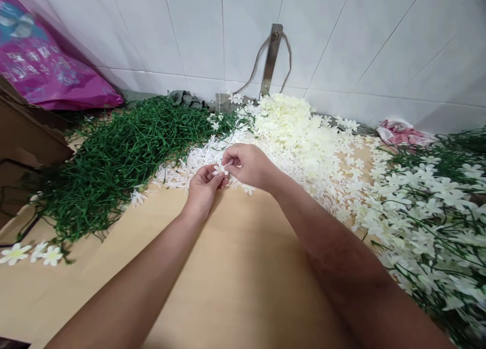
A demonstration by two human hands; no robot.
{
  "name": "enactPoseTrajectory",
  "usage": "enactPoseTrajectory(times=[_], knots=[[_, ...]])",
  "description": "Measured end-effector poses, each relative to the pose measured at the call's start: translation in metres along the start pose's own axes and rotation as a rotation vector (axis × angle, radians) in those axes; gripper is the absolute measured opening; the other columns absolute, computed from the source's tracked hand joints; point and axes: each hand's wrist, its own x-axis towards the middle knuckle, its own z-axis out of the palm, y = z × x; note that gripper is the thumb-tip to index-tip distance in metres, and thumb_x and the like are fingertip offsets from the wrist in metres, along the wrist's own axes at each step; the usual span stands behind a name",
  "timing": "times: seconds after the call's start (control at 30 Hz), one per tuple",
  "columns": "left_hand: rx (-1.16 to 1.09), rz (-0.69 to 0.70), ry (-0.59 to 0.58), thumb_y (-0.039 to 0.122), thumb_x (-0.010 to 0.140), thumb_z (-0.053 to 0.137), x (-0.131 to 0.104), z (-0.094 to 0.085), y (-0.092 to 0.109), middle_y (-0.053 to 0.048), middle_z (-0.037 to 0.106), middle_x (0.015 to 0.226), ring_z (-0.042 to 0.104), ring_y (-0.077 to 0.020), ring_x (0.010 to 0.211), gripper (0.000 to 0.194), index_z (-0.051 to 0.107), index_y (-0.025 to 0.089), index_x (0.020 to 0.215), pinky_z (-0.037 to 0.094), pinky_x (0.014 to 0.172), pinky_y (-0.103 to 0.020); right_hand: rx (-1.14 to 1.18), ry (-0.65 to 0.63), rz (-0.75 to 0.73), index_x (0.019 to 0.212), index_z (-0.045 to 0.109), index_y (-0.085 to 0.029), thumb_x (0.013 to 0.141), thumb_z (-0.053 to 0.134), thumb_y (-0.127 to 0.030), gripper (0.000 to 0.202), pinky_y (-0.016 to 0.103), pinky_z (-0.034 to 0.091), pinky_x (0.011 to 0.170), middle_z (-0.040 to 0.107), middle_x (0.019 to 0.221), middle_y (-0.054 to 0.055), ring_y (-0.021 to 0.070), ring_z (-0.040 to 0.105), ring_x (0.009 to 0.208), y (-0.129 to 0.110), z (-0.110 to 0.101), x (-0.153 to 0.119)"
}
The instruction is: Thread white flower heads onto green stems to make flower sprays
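Note:
My left hand [203, 188] pinches a small white flower [220, 170] between thumb and fingers, in front of a heap of thin white pieces [203, 156]. My right hand [248, 164] meets it from the right, its thumb and forefinger closed at the flower; anything finer between those fingertips is too small to make out. Behind my hands lies a pile of pale yellow-white petals [292, 129]. A heap of green plastic stems [129, 146] spreads to the left.
Finished-looking white flowers on green stems [429, 212] cover the right side. A few flowers [15, 254] lie at far left, near a cardboard box [26, 146] and pink bag [56, 81]. A metal bracket [271, 60] and crumpled cloth [404, 132] are by the tiled wall.

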Motion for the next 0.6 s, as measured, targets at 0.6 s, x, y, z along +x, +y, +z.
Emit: enactPoseTrajectory(times=[0.6], knots=[[0.045,0.015,-0.018,0.026,0.054,0.083,0.001,0.003,-0.003,0.007,0.056,0.056,0.056,-0.0058,0.051,0.038,0.056,0.016,0.079,0.046,0.053,-0.018,0.188,-0.047,0.116,0.069,0.048,-0.018,0.064,0.052,-0.007,0.013,0.022,0.037,0.057,0.052,0.062,-0.004,0.0105,0.050,0.060,0.012,0.012,0.001]])
